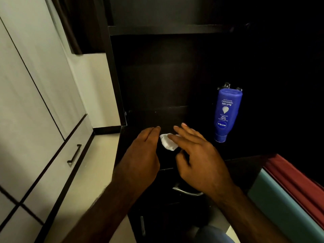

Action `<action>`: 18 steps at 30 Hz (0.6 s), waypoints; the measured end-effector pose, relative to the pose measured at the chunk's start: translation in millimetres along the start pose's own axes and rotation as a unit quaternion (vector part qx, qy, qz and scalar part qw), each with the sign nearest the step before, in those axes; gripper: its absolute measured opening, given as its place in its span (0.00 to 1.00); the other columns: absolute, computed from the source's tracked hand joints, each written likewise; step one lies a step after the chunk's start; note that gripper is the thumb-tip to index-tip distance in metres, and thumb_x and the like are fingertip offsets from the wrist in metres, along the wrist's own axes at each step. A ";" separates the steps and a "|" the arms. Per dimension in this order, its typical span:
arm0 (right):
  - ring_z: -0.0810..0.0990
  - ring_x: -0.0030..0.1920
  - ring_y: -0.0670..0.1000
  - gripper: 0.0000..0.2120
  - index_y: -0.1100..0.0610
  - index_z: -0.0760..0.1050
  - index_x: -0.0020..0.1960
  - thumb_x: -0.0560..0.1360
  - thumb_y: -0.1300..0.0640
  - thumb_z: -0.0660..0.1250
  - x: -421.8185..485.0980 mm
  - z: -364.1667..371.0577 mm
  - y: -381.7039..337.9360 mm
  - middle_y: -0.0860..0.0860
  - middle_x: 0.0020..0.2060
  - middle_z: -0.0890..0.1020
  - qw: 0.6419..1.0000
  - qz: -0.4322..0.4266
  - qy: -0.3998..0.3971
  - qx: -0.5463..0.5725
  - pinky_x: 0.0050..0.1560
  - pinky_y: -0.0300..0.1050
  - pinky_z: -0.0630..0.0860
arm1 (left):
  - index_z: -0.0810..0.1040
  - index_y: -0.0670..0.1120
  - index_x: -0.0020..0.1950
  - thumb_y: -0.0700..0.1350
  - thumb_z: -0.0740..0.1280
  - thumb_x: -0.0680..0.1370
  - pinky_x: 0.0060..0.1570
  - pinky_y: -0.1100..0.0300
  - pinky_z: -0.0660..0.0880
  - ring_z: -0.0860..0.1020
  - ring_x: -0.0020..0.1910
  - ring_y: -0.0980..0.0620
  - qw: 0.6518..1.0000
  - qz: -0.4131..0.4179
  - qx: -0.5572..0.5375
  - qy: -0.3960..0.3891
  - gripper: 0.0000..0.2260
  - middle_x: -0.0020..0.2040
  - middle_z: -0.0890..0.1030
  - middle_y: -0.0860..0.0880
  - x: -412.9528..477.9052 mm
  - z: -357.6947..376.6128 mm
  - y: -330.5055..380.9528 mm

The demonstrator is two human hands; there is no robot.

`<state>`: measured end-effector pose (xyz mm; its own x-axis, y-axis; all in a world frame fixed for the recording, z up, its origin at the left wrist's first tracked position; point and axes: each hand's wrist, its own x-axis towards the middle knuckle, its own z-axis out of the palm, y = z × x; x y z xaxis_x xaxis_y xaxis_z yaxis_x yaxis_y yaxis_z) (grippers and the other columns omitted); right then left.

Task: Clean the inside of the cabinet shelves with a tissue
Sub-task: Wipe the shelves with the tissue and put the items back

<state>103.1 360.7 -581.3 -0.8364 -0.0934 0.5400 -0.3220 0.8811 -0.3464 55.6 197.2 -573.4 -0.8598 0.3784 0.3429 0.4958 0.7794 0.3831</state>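
The person is leaning both hands in over the dark shelf of the cabinet. The left hand is lying flat, fingers straight and close together, holding nothing; I take it to be steadying them. The right hand is spreading its straight fingers, and the foremost one is resting on the tissue, likely pressing it down to wipe. I cannot tell whether the thumb is touching it.

The tissue is sitting in the gap between the two hands, a small folded white wad just beside the left fingertips. Its long axis is running slantwise, from the left fingertips back toward the right thumb.

A blue lotion bottle is standing cap-down beyond the right hand, apart from it, probably parked clear of the wiping.
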 end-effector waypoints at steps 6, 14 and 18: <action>0.60 0.76 0.43 0.26 0.53 0.74 0.70 0.72 0.58 0.60 -4.1 1.3 4.5 0.48 0.72 0.71 0.997 -0.024 0.056 0.053 0.76 0.45 0.59 | 0.58 0.50 0.79 0.40 0.67 0.79 0.68 0.67 0.54 0.61 0.76 0.54 1.000 0.002 0.000 0.011 0.31 0.78 0.62 0.51 -0.2 -0.4 3.7; 0.76 0.66 0.48 0.16 0.64 0.82 0.56 0.71 0.71 0.63 -18.9 -12.0 -0.6 0.55 0.59 0.82 0.951 -0.093 0.254 0.147 0.67 0.47 0.73 | 0.67 0.47 0.76 0.37 0.66 0.79 0.68 0.67 0.56 0.63 0.75 0.52 0.995 0.035 -0.016 0.088 0.26 0.77 0.64 0.49 0.0 -10.0 10.8; 0.82 0.56 0.49 0.12 0.65 0.83 0.50 0.72 0.73 0.65 -25.1 -40.6 -1.3 0.56 0.51 0.83 0.921 -0.078 0.361 0.124 0.59 0.42 0.76 | 0.77 0.41 0.66 0.32 0.66 0.76 0.62 0.80 0.58 0.75 0.63 0.49 0.981 0.109 -0.015 0.162 0.19 0.65 0.77 0.43 11.4 -13.0 18.8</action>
<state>142.6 380.7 -563.3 -0.2869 0.2030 0.9362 -0.5795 0.7414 -0.3383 56.7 209.6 -551.2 -0.6512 0.3523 0.6722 0.6710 0.6810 0.2932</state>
